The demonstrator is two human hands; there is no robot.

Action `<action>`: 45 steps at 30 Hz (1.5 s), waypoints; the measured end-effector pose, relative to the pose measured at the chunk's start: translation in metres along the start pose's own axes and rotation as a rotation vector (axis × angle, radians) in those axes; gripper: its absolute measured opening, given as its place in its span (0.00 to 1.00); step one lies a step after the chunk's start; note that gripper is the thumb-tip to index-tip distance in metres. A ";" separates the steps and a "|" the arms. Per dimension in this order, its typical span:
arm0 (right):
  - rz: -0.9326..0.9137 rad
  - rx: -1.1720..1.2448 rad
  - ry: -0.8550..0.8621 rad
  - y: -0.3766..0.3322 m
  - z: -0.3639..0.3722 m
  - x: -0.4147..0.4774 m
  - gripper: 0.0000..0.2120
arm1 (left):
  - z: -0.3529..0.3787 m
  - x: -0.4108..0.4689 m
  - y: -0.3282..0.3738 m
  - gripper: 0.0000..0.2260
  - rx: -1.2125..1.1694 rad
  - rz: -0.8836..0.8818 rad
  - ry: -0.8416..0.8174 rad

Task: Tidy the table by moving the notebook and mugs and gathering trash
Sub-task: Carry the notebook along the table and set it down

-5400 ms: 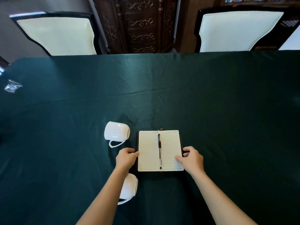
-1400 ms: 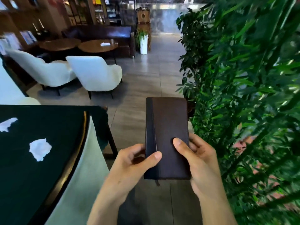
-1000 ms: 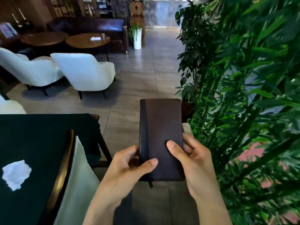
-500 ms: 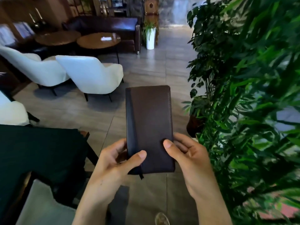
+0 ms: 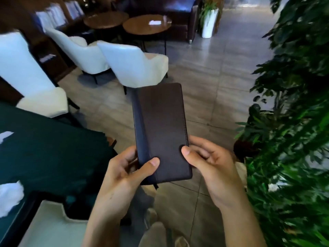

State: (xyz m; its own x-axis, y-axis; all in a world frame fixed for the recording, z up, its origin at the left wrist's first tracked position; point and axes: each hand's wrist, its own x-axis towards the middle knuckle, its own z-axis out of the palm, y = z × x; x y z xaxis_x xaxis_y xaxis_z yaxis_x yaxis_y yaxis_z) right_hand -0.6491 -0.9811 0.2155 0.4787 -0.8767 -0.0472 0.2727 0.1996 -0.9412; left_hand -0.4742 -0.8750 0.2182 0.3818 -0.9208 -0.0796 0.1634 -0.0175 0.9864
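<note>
The closed dark brown notebook (image 5: 161,129) is held upright in the air over the tiled floor, away from the table. My left hand (image 5: 124,175) grips its lower left edge, thumb on the cover. My right hand (image 5: 208,161) holds its lower right edge, thumb on the cover. The green-clothed table (image 5: 46,154) lies to the left, with crumpled white trash (image 5: 8,198) near its edge and another white scrap (image 5: 5,136) further back. No mugs are in view.
A white chair back (image 5: 53,227) stands at the table's near end, and another white chair (image 5: 30,86) at its far side. Two white armchairs (image 5: 135,65) and round wooden tables (image 5: 146,24) stand ahead. Dense green plants (image 5: 292,131) line the right.
At first the notebook lay open on the table with a pen in it; now it is closed and held in both hands. In the last second the view swung left, showing more table and trash.
</note>
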 end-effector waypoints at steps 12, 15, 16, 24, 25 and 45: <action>0.029 -0.117 -0.191 0.040 0.115 0.144 0.12 | -0.128 0.088 0.019 0.12 0.062 -0.020 0.204; 0.065 -0.171 -0.282 0.055 0.156 0.181 0.13 | -0.174 0.105 0.025 0.14 0.051 -0.057 0.265; 0.075 -0.191 -0.309 0.059 0.167 0.190 0.13 | -0.186 0.110 0.025 0.15 0.036 -0.071 0.286; 0.217 -0.227 -0.462 0.112 0.260 0.249 0.18 | -0.271 0.123 0.003 0.18 -0.108 -0.199 0.494; 0.249 -0.237 -0.476 0.121 0.268 0.256 0.17 | -0.278 0.123 -0.001 0.20 -0.122 -0.212 0.524; 0.511 -0.760 -0.743 0.330 0.374 0.360 0.19 | -0.357 0.184 -0.127 0.19 -0.448 -0.495 1.269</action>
State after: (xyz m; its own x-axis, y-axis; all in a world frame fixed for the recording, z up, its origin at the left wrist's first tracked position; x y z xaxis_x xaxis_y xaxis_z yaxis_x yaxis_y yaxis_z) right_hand -0.0745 -1.0672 0.0133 0.8253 -0.2502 -0.5062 -0.5384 -0.0783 -0.8390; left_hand -0.1001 -0.9028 0.0274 0.7024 0.1124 -0.7028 0.6935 0.1143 0.7114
